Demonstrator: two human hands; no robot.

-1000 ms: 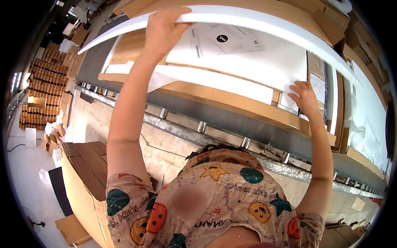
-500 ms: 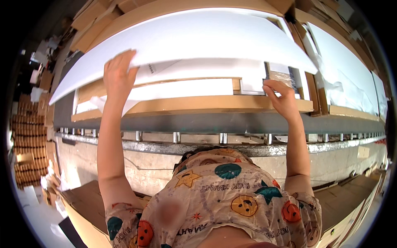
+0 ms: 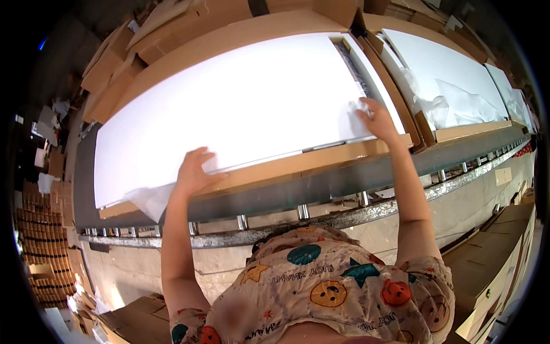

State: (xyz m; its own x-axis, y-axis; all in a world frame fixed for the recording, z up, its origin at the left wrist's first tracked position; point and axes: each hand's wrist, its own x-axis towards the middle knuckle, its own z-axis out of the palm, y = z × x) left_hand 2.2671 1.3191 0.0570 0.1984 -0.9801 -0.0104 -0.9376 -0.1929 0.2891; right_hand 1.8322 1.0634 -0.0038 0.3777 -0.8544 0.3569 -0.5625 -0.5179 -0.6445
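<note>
A large flat white panel (image 3: 229,109) lies across a long shallow carton (image 3: 286,173), its left end reaching past the carton's front left corner. Along its front edge is my left hand (image 3: 196,173), fingers spread over the panel and thumb stretched along the carton's front wall. My right hand (image 3: 378,120) is at the panel's right end, thumb and fingers apart, fingertips at its edge. A narrow gap there shows a dark wrapped piece (image 3: 350,64) inside the carton. Thin white packing film (image 3: 153,202) hangs out at the front left.
The carton rests on a dark belt with a metal rail and rollers (image 3: 303,212) on my side. Another open carton with a white panel and crumpled clear film (image 3: 465,108) stands close on the right. Stacked cardboard (image 3: 43,235) is at far left; flat brown cartons (image 3: 487,258) lie lower right.
The panel, tilted up before, has come down flat and covers the boards and packed parts inside. My left hand has moved down toward the front edge; my right hand has shifted slightly left.
</note>
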